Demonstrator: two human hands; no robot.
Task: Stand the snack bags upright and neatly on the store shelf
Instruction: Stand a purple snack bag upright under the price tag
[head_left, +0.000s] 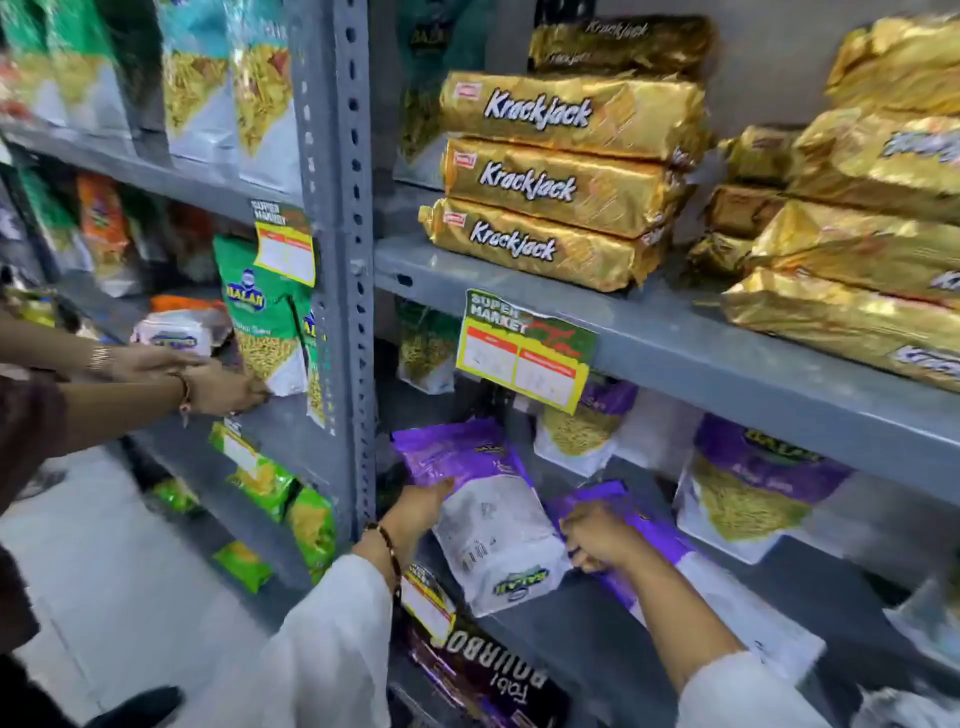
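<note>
A purple and white snack bag (483, 499) lies back side up and upside down on the grey shelf (587, 654). My left hand (421, 506) grips its left edge near the purple top. A second purple bag (670, 540) lies flat to the right, and my right hand (597, 538) is closed on its near edge. Behind them two purple bags (748, 493) (582, 426) stand upright against the back of the shelf.
Another person's hands (208, 379) reach to green bags (265, 317) on the left bay. Gold Krackjack packs (561, 182) are stacked on the shelf above. A slotted grey upright post (348, 260) divides the bays. Dark Bourbon packs (488, 675) sit below.
</note>
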